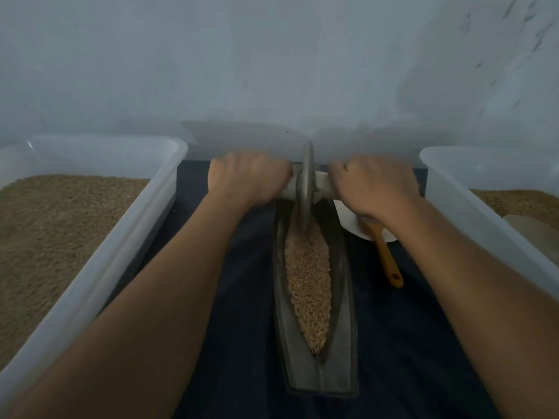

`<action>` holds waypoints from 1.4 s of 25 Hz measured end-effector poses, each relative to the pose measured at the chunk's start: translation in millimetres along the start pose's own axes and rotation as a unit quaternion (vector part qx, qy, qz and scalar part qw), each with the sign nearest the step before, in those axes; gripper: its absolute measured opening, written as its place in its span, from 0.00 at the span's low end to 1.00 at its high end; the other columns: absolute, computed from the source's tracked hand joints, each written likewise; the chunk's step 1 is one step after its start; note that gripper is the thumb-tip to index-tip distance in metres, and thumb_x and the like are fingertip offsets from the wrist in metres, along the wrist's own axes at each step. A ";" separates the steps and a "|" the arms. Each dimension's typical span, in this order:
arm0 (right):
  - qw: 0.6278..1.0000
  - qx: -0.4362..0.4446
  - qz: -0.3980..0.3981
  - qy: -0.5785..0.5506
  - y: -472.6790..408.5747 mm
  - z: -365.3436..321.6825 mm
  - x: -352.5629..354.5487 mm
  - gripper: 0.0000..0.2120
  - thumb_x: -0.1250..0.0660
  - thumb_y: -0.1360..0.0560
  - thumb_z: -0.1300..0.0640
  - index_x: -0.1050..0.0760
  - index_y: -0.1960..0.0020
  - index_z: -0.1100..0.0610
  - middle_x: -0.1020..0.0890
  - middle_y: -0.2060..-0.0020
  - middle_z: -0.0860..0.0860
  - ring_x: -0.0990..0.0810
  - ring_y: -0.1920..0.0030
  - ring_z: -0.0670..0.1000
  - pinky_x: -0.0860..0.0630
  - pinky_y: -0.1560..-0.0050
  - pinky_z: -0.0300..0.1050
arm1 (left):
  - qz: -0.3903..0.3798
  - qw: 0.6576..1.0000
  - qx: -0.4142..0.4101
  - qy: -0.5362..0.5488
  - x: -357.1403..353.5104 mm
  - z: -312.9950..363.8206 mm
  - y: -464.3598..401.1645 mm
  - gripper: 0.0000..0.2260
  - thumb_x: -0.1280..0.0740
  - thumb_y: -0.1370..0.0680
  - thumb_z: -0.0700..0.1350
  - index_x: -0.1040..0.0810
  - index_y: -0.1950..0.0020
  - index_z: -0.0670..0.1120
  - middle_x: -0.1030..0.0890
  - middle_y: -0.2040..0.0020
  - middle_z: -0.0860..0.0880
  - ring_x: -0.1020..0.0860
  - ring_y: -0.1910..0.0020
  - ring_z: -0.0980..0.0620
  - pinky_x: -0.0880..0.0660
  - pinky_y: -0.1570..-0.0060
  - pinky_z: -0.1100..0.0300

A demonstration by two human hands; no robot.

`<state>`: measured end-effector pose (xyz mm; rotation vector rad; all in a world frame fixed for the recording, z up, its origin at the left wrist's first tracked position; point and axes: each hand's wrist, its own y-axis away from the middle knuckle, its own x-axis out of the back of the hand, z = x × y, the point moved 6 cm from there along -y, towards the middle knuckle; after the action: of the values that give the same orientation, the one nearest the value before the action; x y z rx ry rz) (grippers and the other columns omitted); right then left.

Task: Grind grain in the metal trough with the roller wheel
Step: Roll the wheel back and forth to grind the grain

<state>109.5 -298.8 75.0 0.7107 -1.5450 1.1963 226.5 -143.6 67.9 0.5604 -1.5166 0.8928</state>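
At the far end of the grain-filled metal trough [314, 352], the heavy, rigid roller wheel [305, 189] is being gripped by its axle handles, left hand [246, 175] and right hand [373, 186] each wrapped tightly around one.

Dark cloth [236, 297] carries trough [320, 370], two bins [145, 225], plate [348, 216].

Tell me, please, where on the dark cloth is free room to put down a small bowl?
Free: the dark cloth between the left bin and the trough, though the left forearm crosses over it; also near right of the trough. Crowded: far right, where the white plate and orange-handled tool lie.
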 end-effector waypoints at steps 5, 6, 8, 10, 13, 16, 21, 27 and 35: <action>0.995 0.001 0.102 -0.003 60.9 -21.9 22.0 0.27 0.58 0.19 0.44 0.32 0.69 0.52 0.30 0.74 0.49 0.32 0.73 0.52 0.37 0.70 0.47 | 0.091 0.986 -0.095 -0.100 -0.7 10.2 77.2 0.09 0.47 0.15 0.52 0.30 0.48 0.50 0.25 0.54 0.48 0.22 0.56 0.41 0.31 0.62 0.51; 0.995 0.010 0.102 -0.008 78.8 -25.9 24.4 0.25 0.58 0.18 0.45 0.33 0.67 0.51 0.31 0.73 0.47 0.31 0.72 0.52 0.33 0.68 0.49 | 0.116 0.982 -0.113 -0.100 3.0 13.7 97.8 0.09 0.46 0.14 0.50 0.31 0.50 0.49 0.26 0.57 0.49 0.22 0.59 0.43 0.30 0.63 0.53; 0.992 0.030 0.123 -0.014 115.6 -30.8 29.4 0.19 0.56 0.16 0.47 0.35 0.61 0.49 0.32 0.67 0.45 0.32 0.67 0.51 0.31 0.61 0.52 | 0.152 0.980 -0.104 -0.079 12.0 15.9 133.8 0.13 0.50 0.14 0.50 0.33 0.56 0.50 0.29 0.61 0.53 0.27 0.65 0.48 0.30 0.63 0.54; 0.986 0.047 0.157 -0.013 149.2 -32.2 36.2 0.14 0.54 0.14 0.49 0.37 0.56 0.47 0.33 0.62 0.44 0.36 0.62 0.50 0.37 0.57 0.50 | 0.181 0.980 -0.073 -0.036 18.9 12.5 164.8 0.15 0.55 0.14 0.53 0.37 0.58 0.54 0.33 0.64 0.56 0.35 0.68 0.54 0.35 0.63 0.53; 0.981 0.085 0.173 0.003 163.0 -37.4 41.2 0.12 0.53 0.14 0.49 0.37 0.54 0.47 0.34 0.60 0.44 0.38 0.59 0.50 0.38 0.55 0.50 | 0.213 0.974 -0.080 -0.007 20.2 7.4 190.6 0.14 0.53 0.13 0.54 0.38 0.58 0.56 0.35 0.65 0.57 0.39 0.69 0.56 0.41 0.63 0.53; 0.986 0.063 0.153 0.007 140.2 -37.3 38.2 0.15 0.54 0.15 0.48 0.36 0.56 0.48 0.33 0.63 0.44 0.35 0.62 0.50 0.34 0.57 0.51 | 0.181 0.979 -0.091 0.013 18.4 3.8 164.4 0.16 0.52 0.15 0.53 0.36 0.62 0.54 0.34 0.69 0.56 0.35 0.73 0.55 0.38 0.68 0.56; 0.998 0.009 0.045 0.041 62.0 -10.9 8.8 0.17 0.59 0.20 0.50 0.36 0.59 0.53 0.33 0.66 0.47 0.34 0.67 0.51 0.43 0.68 0.47 | 0.098 0.994 -0.037 -0.021 17.4 13.3 52.7 0.19 0.47 0.18 0.57 0.28 0.63 0.49 0.19 0.59 0.46 0.24 0.62 0.44 0.34 0.62 0.53; 0.999 0.011 0.006 0.034 -4.3 -5.3 1.4 0.29 0.66 0.26 0.40 0.32 0.63 0.53 0.27 0.68 0.52 0.32 0.69 0.51 0.43 0.68 0.46 | 0.001 0.999 -0.025 -0.028 -2.1 -0.5 -0.3 0.26 0.52 0.26 0.57 0.23 0.39 0.48 0.21 0.35 0.40 0.22 0.38 0.36 0.35 0.51 0.47; 0.990 0.031 0.139 0.001 115.9 -30.0 28.2 0.18 0.56 0.15 0.48 0.35 0.60 0.49 0.32 0.66 0.45 0.32 0.66 0.51 0.37 0.61 0.49 | 0.166 0.982 -0.074 -0.046 11.2 10.9 130.3 0.14 0.48 0.15 0.50 0.33 0.60 0.50 0.30 0.65 0.53 0.30 0.68 0.48 0.36 0.65 0.52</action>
<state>9.4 -228.5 62.3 0.5455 -1.6504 1.4544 116.3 -74.3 51.4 0.2449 -1.7780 1.0075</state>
